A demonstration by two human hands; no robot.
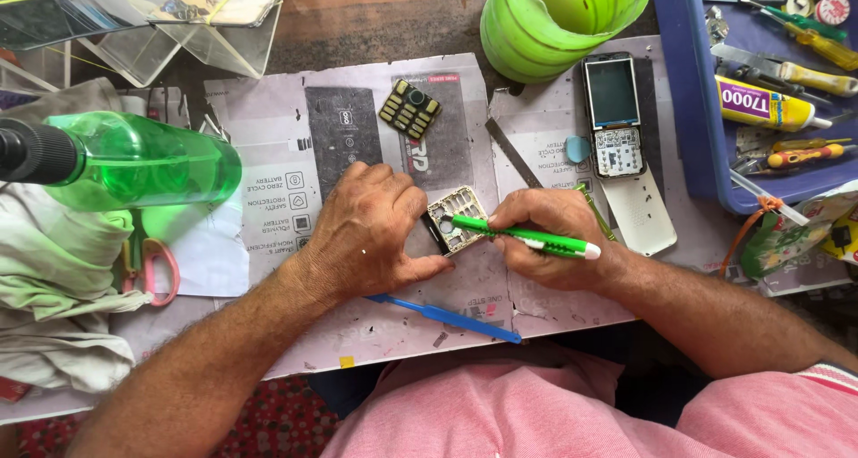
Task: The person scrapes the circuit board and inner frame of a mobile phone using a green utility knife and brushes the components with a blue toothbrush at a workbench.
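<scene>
Nearest the camera, below the small pale metal phone frame (457,219) that lies at the middle of the desk (375,25), a slim blue plastic pry tool (447,318) lies flat on the grey printed paper sheets (268,168) covering the desk. The left hand (371,235) is just left of the frame, curled closed with its fingertips pressing the frame's left edge and holding it down. The right hand (554,243) is just right of the frame, closed around a green and white plastic pen-shaped knife (527,237) whose green tip rests on the frame's upper face.

Well to the left of the frame, a translucent green plastic spray bottle (143,159) lies on its side over crumpled pale cloth (63,288), with pink-handled scissors (161,270) just below the bottle. Right of the frame, beyond the right hand, a white bar-shaped phone body (617,118) with a dark screen and bare key contacts lies face up on a white back cover (645,212).

Above the frame, a small dark keypad board (409,109) with yellow pads rests on the paper. Farther up and right of the frame stands a bright green ribbed plastic cup (554,20). At the far right of the frame, a blue plastic tray (693,109) holds a yellow glue tube (769,105) and yellow-handled screwdrivers (809,78).
</scene>
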